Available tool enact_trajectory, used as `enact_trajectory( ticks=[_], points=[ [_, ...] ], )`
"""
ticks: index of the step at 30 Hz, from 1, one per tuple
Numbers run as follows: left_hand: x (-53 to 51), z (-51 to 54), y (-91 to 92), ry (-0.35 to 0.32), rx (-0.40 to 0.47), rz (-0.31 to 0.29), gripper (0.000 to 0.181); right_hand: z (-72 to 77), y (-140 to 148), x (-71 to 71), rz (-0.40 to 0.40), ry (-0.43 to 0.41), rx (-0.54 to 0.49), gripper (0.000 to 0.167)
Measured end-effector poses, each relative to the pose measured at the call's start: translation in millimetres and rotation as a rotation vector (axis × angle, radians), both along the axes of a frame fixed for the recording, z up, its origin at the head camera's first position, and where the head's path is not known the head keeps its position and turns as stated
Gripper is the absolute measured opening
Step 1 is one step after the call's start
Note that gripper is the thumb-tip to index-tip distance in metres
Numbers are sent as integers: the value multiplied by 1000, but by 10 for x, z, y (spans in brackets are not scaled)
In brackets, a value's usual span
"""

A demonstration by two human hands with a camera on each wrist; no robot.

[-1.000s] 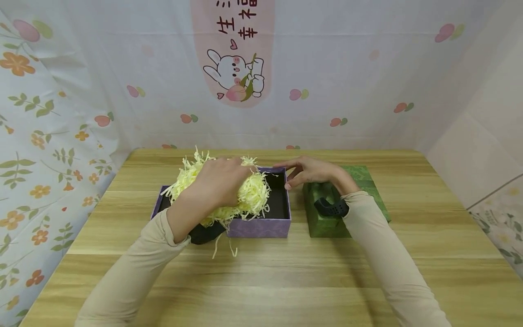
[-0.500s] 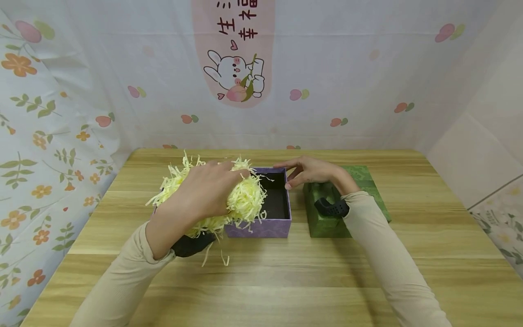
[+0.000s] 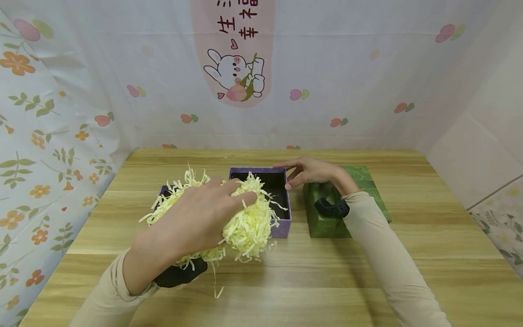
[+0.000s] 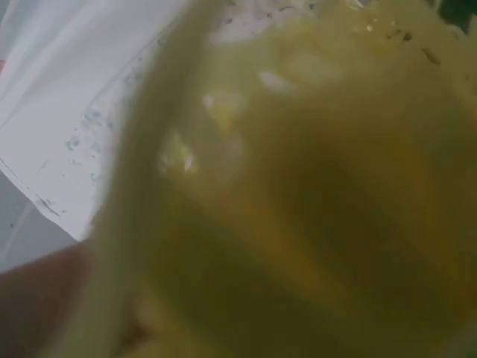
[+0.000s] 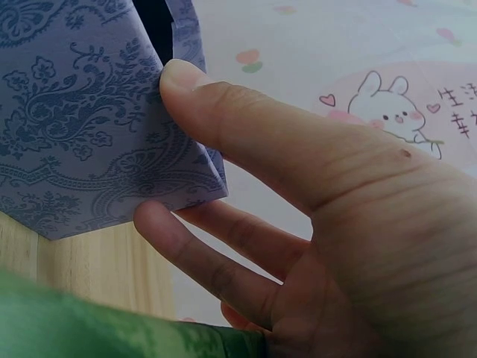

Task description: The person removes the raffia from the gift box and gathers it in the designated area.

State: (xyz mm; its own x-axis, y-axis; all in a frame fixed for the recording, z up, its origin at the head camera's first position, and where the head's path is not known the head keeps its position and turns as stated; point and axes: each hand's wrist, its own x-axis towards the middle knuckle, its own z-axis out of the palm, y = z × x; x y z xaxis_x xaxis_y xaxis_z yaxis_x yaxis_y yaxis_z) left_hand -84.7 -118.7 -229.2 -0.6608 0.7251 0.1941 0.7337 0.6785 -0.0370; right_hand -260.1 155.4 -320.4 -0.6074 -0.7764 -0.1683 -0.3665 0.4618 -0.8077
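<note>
A large clump of pale yellow shredded paper (image 3: 250, 231) hangs from my left hand (image 3: 189, 220), whose fingers are sunk into it from above. Blurred yellow strips (image 4: 335, 194) fill most of the left wrist view. Behind the clump stands an open purple patterned box (image 3: 279, 229) with a black inside. My right hand (image 3: 314, 173) holds this box at its right back corner. In the right wrist view, the thumb of my right hand (image 5: 358, 201) lies on the wall of the purple box (image 5: 74, 127), with fingers around its corner.
A green box (image 3: 323, 225) stands just under my right forearm, with a flatter green piece (image 3: 361, 173) behind. Another purple, dark-lined piece (image 3: 163, 190) shows at the left, mostly covered by the clump. A printed white cloth hangs behind the wooden table (image 3: 327, 281).
My left hand has moved left and nearer the front with the shredded paper, which has come away from above the purple box. The right hand has stayed at the box corner.
</note>
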Motion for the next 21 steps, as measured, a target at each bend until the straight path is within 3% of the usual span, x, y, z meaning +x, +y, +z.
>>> enact_trajectory(
  ticks=[5, 11, 21],
  points=[
    [121, -82, 49, 22, 28, -66, 62, 12, 0, 6, -2, 3, 1, 66],
    [228, -167, 99, 3, 11, -95, 61, 0, 4, 6, 6, -1, -6, 66],
    [260, -393, 195, -34, -39, -141, 58, -10, 7, 1, -6, -3, 6, 65]
  ],
)
